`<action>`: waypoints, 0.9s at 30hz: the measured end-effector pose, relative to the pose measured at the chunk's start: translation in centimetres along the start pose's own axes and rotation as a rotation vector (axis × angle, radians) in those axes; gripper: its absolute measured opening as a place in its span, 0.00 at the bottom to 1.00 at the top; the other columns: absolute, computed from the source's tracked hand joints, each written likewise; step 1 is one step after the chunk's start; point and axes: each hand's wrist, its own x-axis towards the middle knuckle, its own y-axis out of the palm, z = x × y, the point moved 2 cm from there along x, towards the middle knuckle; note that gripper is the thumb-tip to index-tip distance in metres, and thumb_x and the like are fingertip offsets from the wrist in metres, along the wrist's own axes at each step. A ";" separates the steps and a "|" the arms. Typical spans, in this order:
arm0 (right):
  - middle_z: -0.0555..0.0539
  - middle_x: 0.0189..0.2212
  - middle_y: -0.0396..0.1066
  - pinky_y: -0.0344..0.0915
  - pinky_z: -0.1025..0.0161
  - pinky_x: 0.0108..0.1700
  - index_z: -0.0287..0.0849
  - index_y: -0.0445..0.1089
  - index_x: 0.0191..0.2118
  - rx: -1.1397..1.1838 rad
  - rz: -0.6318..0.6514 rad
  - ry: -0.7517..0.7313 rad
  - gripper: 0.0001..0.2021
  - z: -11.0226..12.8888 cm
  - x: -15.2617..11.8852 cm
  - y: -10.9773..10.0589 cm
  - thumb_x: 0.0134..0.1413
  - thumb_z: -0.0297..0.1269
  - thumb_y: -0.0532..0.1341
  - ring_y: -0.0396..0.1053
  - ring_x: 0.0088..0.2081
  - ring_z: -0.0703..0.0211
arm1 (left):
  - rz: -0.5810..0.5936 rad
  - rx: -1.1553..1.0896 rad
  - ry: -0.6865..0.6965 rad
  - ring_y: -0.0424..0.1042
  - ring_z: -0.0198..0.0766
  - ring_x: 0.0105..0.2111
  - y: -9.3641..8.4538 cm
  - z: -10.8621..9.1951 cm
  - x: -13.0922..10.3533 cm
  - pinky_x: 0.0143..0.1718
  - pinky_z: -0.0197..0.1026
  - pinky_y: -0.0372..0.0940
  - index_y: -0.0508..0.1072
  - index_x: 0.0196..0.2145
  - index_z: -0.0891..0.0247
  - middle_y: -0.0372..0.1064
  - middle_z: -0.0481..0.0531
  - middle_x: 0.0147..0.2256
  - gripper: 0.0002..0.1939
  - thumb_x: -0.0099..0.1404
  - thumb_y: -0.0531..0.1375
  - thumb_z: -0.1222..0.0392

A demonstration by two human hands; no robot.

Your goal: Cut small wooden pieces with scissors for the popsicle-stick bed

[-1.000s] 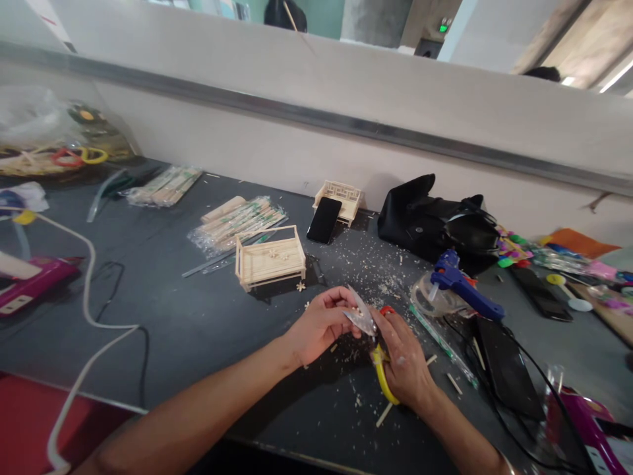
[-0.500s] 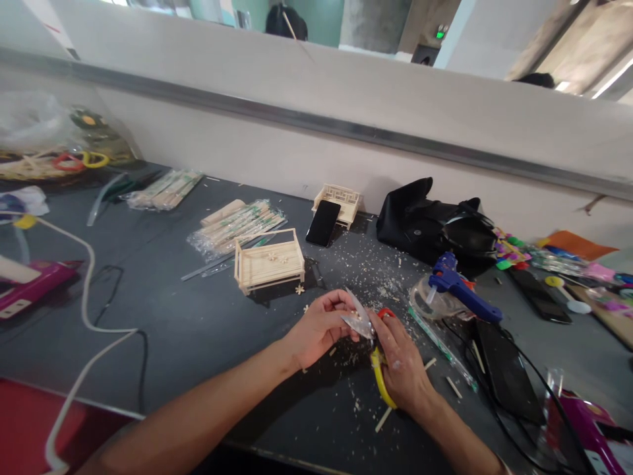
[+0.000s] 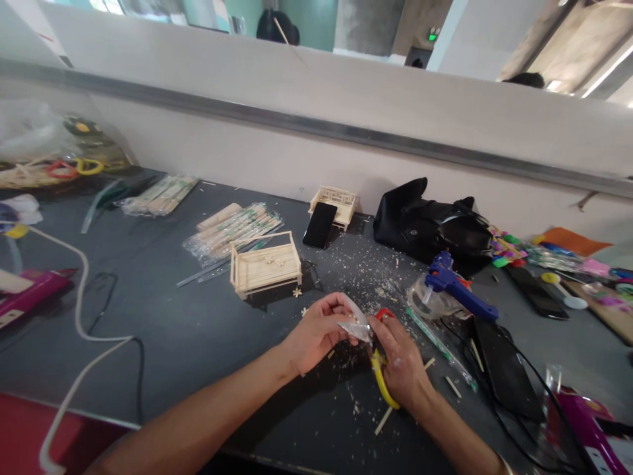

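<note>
Above a dark surface (image 3: 188, 356) littered w/ pale chips (image 3: 383, 290), the R hand (image 3: 403, 366) grips red-&-yellow-handled scissors (image 3: 380, 379), blades parted, as the L hand (image 3: 321, 330) pinches a small pale pc. (image 3: 355, 318), mostly hidden, btwn them. Two flower-shaped bits (image 3: 297, 292) lie btwn the L hand & a mini stick-built frame (image 3: 267, 269); nr. the R hand, a blue glue gun (image 3: 457, 288) rests beyond a wrapped green-&-white strip (image 3: 440, 346).

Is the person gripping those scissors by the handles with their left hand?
No, the right hand grips the scissors at the handles, while the left hand is up by the spread blades.
</note>
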 end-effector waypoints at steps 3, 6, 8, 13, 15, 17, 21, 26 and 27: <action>0.44 0.34 0.70 0.72 0.61 0.35 0.41 0.66 0.53 -0.003 0.003 0.009 0.24 -0.1 -0.1 0.1 0.48 0.22 0.53 0.70 0.34 0.54 | -0.010 0.011 0.005 0.69 0.32 0.23 -0.1 0.0 0.1 0.25 0.34 0.65 0.73 0.27 0.66 0.72 0.49 0.23 0.12 0.47 0.73 0.64; 0.45 0.34 0.70 0.71 0.60 0.35 0.41 0.65 0.53 -0.011 0.023 -0.010 0.24 -0.2 -0.1 0.3 0.48 0.23 0.54 0.70 0.33 0.54 | -0.004 0.005 0.008 0.69 0.33 0.23 -0.1 0.0 0.1 0.24 0.34 0.66 0.73 0.27 0.66 0.72 0.49 0.23 0.13 0.46 0.73 0.64; 0.45 0.33 0.70 0.70 0.61 0.35 0.42 0.66 0.53 -0.012 0.040 -0.018 0.24 -0.3 0.0 0.3 0.48 0.23 0.54 0.69 0.33 0.54 | -0.005 -0.002 0.007 0.70 0.33 0.23 -0.1 0.0 0.2 0.24 0.34 0.66 0.73 0.27 0.66 0.72 0.49 0.23 0.14 0.46 0.73 0.64; 0.46 0.30 0.69 0.65 0.64 0.29 0.40 0.68 0.50 -0.019 0.054 -0.011 0.22 -0.5 0.3 0.2 0.46 0.23 0.54 0.67 0.29 0.57 | -0.012 0.009 -0.003 0.70 0.33 0.23 -0.1 -0.1 0.2 0.23 0.34 0.65 0.72 0.27 0.66 0.72 0.49 0.23 0.14 0.45 0.73 0.64; 0.47 0.30 0.69 0.65 0.64 0.29 0.41 0.69 0.49 -0.024 0.065 -0.004 0.23 -0.5 0.3 0.2 0.44 0.24 0.54 0.66 0.29 0.57 | -0.012 0.013 -0.003 0.70 0.33 0.23 -0.1 -0.1 0.2 0.23 0.34 0.65 0.72 0.27 0.66 0.72 0.49 0.23 0.14 0.45 0.74 0.63; 0.46 0.30 0.69 0.65 0.64 0.30 0.41 0.68 0.49 -0.033 0.061 -0.007 0.24 -0.6 0.2 0.2 0.43 0.24 0.54 0.67 0.29 0.56 | -0.017 0.009 0.002 0.70 0.33 0.23 -0.1 0.0 0.2 0.24 0.34 0.66 0.72 0.27 0.65 0.72 0.48 0.23 0.14 0.45 0.74 0.64; 0.47 0.29 0.70 0.65 0.64 0.29 0.41 0.68 0.50 -0.064 0.043 -0.024 0.25 -0.6 0.1 0.1 0.42 0.23 0.54 0.67 0.28 0.56 | -0.015 -0.008 0.018 0.69 0.32 0.22 -0.3 0.2 0.4 0.24 0.34 0.66 0.73 0.28 0.66 0.72 0.48 0.23 0.14 0.46 0.73 0.64; 0.47 0.28 0.69 0.65 0.64 0.28 0.39 0.69 0.48 -0.084 -0.001 -0.052 0.24 -0.4 0.2 -0.1 0.41 0.22 0.54 0.67 0.27 0.56 | -0.034 -0.009 0.024 0.69 0.33 0.22 -0.6 0.3 0.5 0.24 0.35 0.67 0.73 0.28 0.66 0.71 0.48 0.23 0.14 0.43 0.73 0.66; 0.47 0.28 0.69 0.64 0.64 0.28 0.39 0.69 0.48 -0.089 -0.008 -0.054 0.25 -0.4 0.2 -0.1 0.41 0.22 0.54 0.67 0.27 0.56 | -0.035 -0.008 0.025 0.69 0.33 0.22 -0.5 0.2 0.5 0.24 0.35 0.66 0.73 0.27 0.66 0.72 0.48 0.23 0.14 0.44 0.72 0.67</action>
